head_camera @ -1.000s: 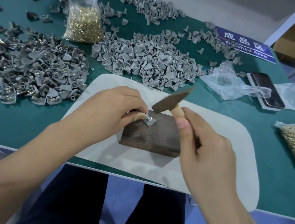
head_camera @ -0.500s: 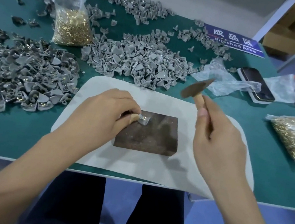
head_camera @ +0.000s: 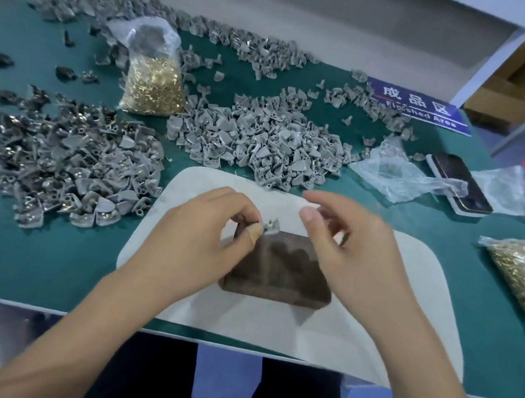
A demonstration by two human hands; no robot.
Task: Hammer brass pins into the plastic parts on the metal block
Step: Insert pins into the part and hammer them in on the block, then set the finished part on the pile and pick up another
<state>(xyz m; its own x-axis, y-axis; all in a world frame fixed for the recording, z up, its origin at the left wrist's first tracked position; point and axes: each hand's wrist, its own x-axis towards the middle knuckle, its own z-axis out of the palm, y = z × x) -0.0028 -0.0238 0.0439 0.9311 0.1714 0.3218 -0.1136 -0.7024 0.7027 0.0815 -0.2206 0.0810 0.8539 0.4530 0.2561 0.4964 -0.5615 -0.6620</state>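
Bench: green table (head_camera: 35, 258) strewn with grey parts; pale mat (head_camera: 372, 321) under the metal block (head_camera: 277, 270)
Left hand (head_camera: 199, 237): pinches a plastic part (head_camera: 269, 227) at the block's far edge
Right hand (head_camera: 359, 253): fingers curled; hammer hidden, grip unclear
Risk: part may twist or skid off the edge under a blow; pinching fingertips lie close to the strike

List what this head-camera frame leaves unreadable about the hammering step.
- Hammer: not discernible; right hand is motion-blurred, its grip unclear.
- Brass pin in the plastic part: too small, partly covered by left hand fingers.
- Metal block: both hands cover its sides.
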